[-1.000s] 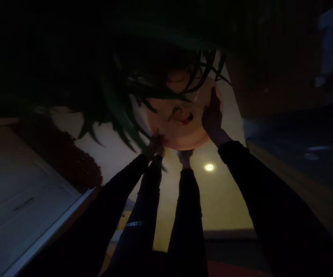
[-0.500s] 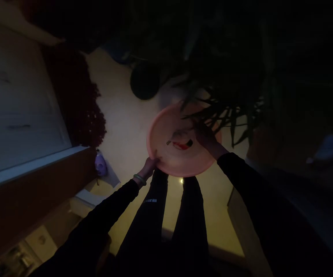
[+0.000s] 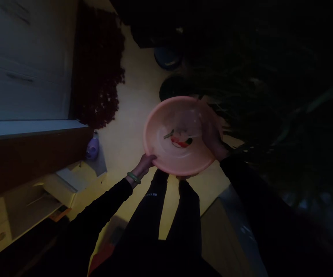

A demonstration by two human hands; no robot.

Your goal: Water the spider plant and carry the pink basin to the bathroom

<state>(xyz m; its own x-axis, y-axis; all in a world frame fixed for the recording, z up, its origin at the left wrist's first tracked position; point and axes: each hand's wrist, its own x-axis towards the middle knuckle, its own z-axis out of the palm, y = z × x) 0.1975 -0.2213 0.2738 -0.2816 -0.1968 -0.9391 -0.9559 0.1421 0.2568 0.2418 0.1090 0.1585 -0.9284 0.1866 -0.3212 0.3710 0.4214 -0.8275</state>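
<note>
In the dim head view, both hands hold a pink plastic basin (image 3: 180, 134) out in front of the person's dark-trousered legs (image 3: 169, 215). The left hand (image 3: 144, 163) is curled closed on the basin's near left rim, thumb on top, with a green bangle (image 3: 133, 177) on the wrist just behind it. The right hand (image 3: 212, 140) grips the right rim with the fingers wrapped over the edge; it is partly lost in shadow. Between the two hands, on the basin's floor, lie a few scraps: a red piece (image 3: 178, 142), a dark bit beside it and a small greenish stalk (image 3: 168, 135). Beyond the right hand hangs a dark leafy plant (image 3: 258, 107). Out past the left hand, a small purple container (image 3: 92, 147) stands on the yellowish floor (image 3: 131, 127) beside a wooden cabinet (image 3: 30, 154).
</note>
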